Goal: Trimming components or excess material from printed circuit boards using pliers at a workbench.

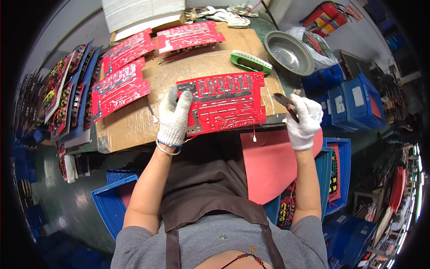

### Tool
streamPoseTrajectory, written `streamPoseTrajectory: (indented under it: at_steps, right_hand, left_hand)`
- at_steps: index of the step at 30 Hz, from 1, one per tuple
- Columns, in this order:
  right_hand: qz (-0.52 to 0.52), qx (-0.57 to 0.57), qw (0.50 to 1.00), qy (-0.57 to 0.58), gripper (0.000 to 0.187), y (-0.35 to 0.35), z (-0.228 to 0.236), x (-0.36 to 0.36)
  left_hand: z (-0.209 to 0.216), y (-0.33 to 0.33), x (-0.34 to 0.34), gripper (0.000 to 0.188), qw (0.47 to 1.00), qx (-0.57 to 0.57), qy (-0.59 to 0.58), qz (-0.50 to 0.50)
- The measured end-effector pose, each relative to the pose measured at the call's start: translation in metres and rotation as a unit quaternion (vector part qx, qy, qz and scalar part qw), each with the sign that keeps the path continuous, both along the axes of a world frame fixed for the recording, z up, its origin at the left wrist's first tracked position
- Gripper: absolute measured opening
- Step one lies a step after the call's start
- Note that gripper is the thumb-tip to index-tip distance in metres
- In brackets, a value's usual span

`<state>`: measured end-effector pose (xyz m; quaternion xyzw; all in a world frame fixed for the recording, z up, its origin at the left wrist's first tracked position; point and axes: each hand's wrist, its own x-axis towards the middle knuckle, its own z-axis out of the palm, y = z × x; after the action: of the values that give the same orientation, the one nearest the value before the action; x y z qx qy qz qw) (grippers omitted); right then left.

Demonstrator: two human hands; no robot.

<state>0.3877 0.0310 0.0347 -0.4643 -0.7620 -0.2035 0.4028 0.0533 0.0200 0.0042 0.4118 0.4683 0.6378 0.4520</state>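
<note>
My left hand point(174, 114), in a white knitted glove, grips the left edge of a red circuit board point(228, 105), thumb on its face. The board is tilted up toward me at the table's front edge, its solder side showing, with a short white-tipped wire hanging below. To the right of the board, my gloved right hand point(304, 117) is closed around a pair of cutting pliers point(286, 104). The jaws point up and left, apart from the board. Several more red boards, among them one at the back point(190, 36) and one at the left point(120, 89), lie solder side up on the cardboard.
Cardboard point(130, 134) covers the table. A green brush point(251, 62) and a metal bowl point(289, 53) are at the back right. Blue bins point(354, 105) stand on the right, another bin point(115, 201) low on the left. Boards stand in a rack point(74, 89) at the left.
</note>
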Motion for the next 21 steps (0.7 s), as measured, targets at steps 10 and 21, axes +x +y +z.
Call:
streamPoseTrajectory:
  at_steps: [10,21]
  right_hand:
    - [-0.216,-0.272,0.931,-0.114,0.049,-0.079,0.011,0.083]
    - [-0.354,-0.335,0.841,-0.236,0.055,-0.070,0.013,0.068]
  left_hand:
    - [-0.018,0.002,-0.015,0.050,0.999,-0.024,0.033,0.015]
    - [-0.014,0.004,-0.012,0.045,0.999,-0.010,0.033,0.019]
